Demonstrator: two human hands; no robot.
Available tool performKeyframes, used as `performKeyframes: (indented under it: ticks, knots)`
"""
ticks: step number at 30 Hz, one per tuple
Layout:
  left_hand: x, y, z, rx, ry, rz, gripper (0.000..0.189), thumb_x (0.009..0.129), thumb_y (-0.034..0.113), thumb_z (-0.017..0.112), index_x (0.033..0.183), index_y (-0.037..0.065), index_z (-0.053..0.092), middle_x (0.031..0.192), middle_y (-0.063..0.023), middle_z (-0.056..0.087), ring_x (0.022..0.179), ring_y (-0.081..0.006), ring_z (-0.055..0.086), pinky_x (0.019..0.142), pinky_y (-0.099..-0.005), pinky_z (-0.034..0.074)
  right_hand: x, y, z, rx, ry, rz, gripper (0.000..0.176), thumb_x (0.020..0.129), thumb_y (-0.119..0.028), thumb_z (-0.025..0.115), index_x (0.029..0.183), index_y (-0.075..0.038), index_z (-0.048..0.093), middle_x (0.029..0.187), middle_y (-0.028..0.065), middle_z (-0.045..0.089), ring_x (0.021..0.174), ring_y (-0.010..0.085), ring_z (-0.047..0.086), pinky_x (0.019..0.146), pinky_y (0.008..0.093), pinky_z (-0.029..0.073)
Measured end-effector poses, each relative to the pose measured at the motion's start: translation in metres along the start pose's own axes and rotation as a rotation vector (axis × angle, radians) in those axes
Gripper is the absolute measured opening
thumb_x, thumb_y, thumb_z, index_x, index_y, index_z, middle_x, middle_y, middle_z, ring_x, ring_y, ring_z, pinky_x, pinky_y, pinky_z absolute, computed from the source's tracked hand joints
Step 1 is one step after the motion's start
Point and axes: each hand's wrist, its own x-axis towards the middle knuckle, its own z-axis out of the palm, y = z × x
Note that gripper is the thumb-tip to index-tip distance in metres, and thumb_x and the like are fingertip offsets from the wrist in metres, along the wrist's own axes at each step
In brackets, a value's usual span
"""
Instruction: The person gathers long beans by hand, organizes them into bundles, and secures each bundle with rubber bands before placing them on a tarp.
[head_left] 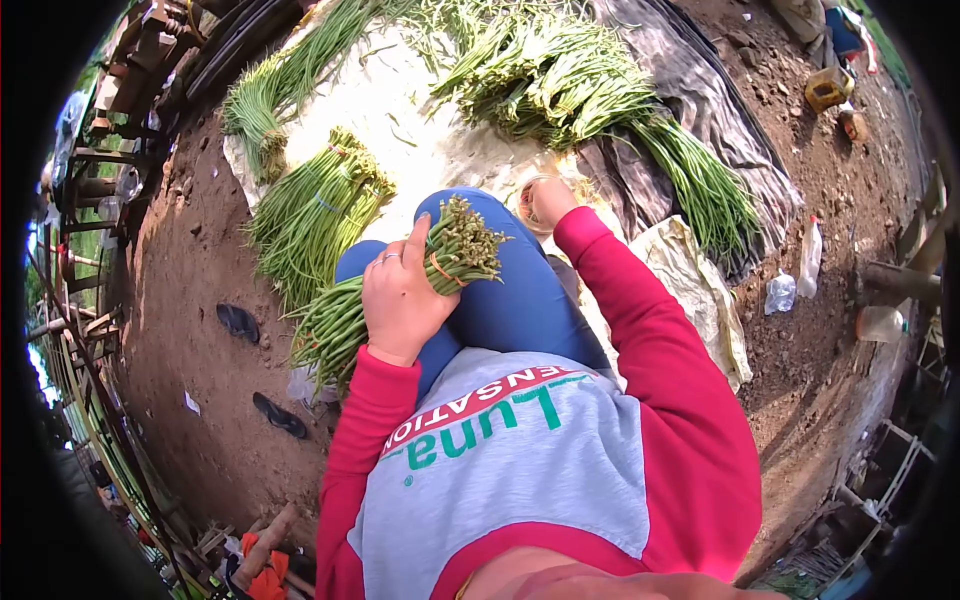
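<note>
At far left, on brown soil, dark sandals (238, 322). Next, on a pale sheet (350, 90), a tied bunch of long green beans (325, 210). In the left hand (400, 300), wrapped firmly around from above, a bean bundle (470, 240), lying slantwise over the blue trousers (525, 280), with an orange band near the stem ends. Across the grey-and-red shirt (510, 460), upside down from here, green "Luna" with a small ® mark, plus white "ENSATION" legible on a red strip. Beyond the right knee, low over the sheet, the right hand (550, 200); impossible to tell from here whether clenched, grasping or released. Just past, heaped beans (560, 80) spreading onto dark cloth (680, 40). Farther right, a crumpled clear bag (780, 292) and a yellow jug (830, 90), without readable labels.
</note>
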Motion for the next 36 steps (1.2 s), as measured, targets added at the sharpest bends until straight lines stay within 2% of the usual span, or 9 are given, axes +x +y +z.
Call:
performKeyframes:
  ticks: [2,5,12,18,22,26,29,32,36]
  knots:
    - [0.000,0.001,0.000,-0.011,-0.001,0.000,0.086,0.064,0.033,0.085,0.138,0.007,0.050,0.099,-0.0151,0.064,0.091,-0.0327,0.064,0.082,-0.0429,0.049,-0.016,0.005,-0.023,0.172,0.070,-0.045,0.013,0.077,-0.017,0.069,0.085,-0.011,0.077,0.083,0.0152,0.072,0.075,0.0283,0.070,0.073,0.0391,0.055]
    - [0.001,0.004,-0.001,0.007,-0.006,0.005,0.086,0.064,0.033,0.086,0.138,0.008,0.050,0.100,-0.0148,0.065,0.092,-0.0320,0.064,0.083,-0.0433,0.048,-0.023,0.021,-0.033,0.710,-0.063,0.370,0.018,0.078,-0.019,0.075,0.090,-0.006,0.078,0.077,0.0140,0.073,0.068,0.0213,0.070,0.069,0.0348,0.055]
    - [0.001,0.005,-0.002,-0.034,-0.009,0.020,0.090,0.061,0.033,0.088,0.138,0.008,0.050,0.099,-0.0154,0.065,0.092,-0.0322,0.064,0.083,-0.0431,0.048,-0.038,0.023,-0.052,0.828,-0.021,0.440,0.025,0.081,-0.016,0.074,0.102,-0.002,0.074,0.085,0.0122,0.073,0.074,0.0175,0.068,0.068,0.0326,0.054]
    - [0.007,0.005,-0.006,-0.058,-0.049,-0.003,0.094,0.059,0.038,0.089,0.138,0.005,0.049,0.096,-0.0175,0.066,0.089,-0.0334,0.066,0.081,-0.0432,0.050,-0.041,0.005,-0.060,1.364,0.273,0.190,0.042,0.087,-0.008,0.067,0.126,0.002,0.053,0.100,0.0103,0.069,0.091,0.0171,0.066,0.083,0.0289,0.051]
    - [0.019,0.012,-0.017,-0.059,-0.210,-0.137,0.096,0.059,0.041,0.089,0.136,0.000,0.050,0.099,-0.0206,0.069,0.095,-0.0365,0.066,0.091,-0.0455,0.049,-0.051,-0.044,-0.124,1.746,0.088,-0.081,0.056,0.091,0.004,0.050,0.146,0.002,0.037,0.137,0.0198,0.056,0.105,0.0244,0.067,0.094,0.0328,0.051]
    - [0.027,0.015,-0.022,0.223,-0.192,0.006,0.088,0.060,0.055,0.085,0.118,-0.007,0.061,0.097,-0.0169,0.071,0.099,-0.0358,0.067,0.115,-0.0550,0.025,-0.071,-0.096,-0.191,1.465,0.002,-0.305,0.075,0.090,0.011,0.044,0.158,-0.011,0.023,0.140,0.0204,0.055,0.094,0.0236,0.072,0.085,0.0316,0.057]
    - [0.032,0.006,-0.012,0.029,-0.249,-0.083,0.076,0.060,0.054,0.084,0.106,-0.003,0.065,0.095,-0.0180,0.072,0.094,-0.0329,0.069,0.096,-0.0467,0.046,-0.089,-0.129,-0.230,1.252,-0.215,-0.436,0.110,0.083,-0.011,0.079,0.160,-0.016,0.001,0.141,0.0173,0.055,0.108,0.0258,0.068,0.103,0.0465,0.047]
    - [0.034,-0.005,-0.005,-0.198,-0.318,-0.122,0.071,0.061,0.051,0.084,0.107,0.001,0.062,0.092,-0.0178,0.072,0.085,-0.0328,0.071,0.073,-0.0412,0.056,-0.082,-0.161,-0.227,0.446,0.004,-0.786,0.132,0.069,-0.027,0.087,0.158,-0.011,-0.009,0.140,0.0176,0.054,0.125,0.0361,0.057,0.119,0.0631,0.004]
    - [0.028,0.007,-0.012,-0.111,-0.343,-0.144,0.085,0.063,0.055,0.084,0.117,-0.002,0.054,0.092,-0.0206,0.070,0.086,-0.0376,0.069,0.075,-0.0436,0.056,-0.036,-0.166,-0.218,0.102,-0.321,-0.565,0.140,0.061,-0.040,0.090,0.158,-0.011,-0.007,0.128,0.0225,0.061,0.122,0.0367,0.058,0.117,0.0663,0.009]
